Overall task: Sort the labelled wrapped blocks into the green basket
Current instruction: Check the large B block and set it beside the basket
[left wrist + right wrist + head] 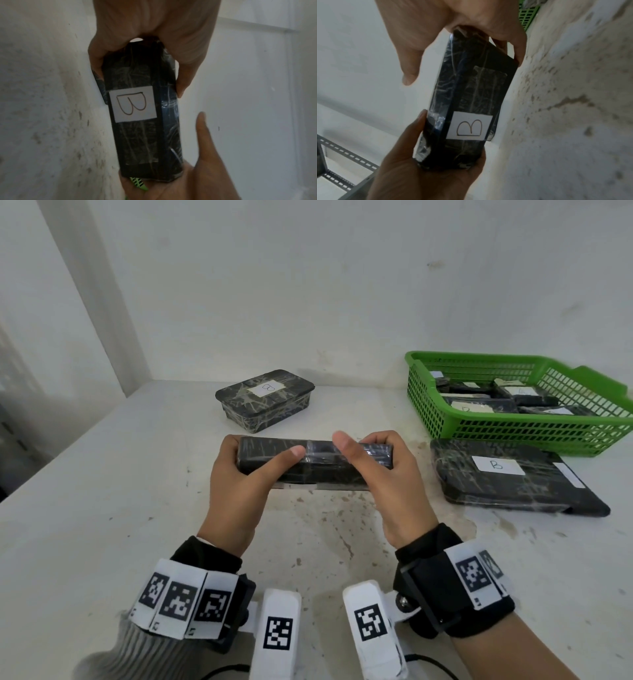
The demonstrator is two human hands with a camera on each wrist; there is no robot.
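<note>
I hold a long black wrapped block (315, 463) level above the table, one hand at each end. My left hand (236, 474) grips its left end, thumb across the top. My right hand (383, 474) curls round the right end, its thumb lifted slightly off the wrap. A white label marked B (133, 104) is on the block's face turned away from the head view, nearer the left hand (154, 27). The right wrist view shows the same label (469, 127) and my right hand (462, 20) round the block (471, 94). The green basket (513, 433) stands at the back right with several wrapped blocks (507, 398) inside.
A lidded wrapped block labelled B (265, 398) lies on the stained white table (102, 508) behind my hands. A flat wrapped block labelled B (496, 474) lies just in front of the basket. White walls close the back and left; a metal rack (342, 169) is at the left.
</note>
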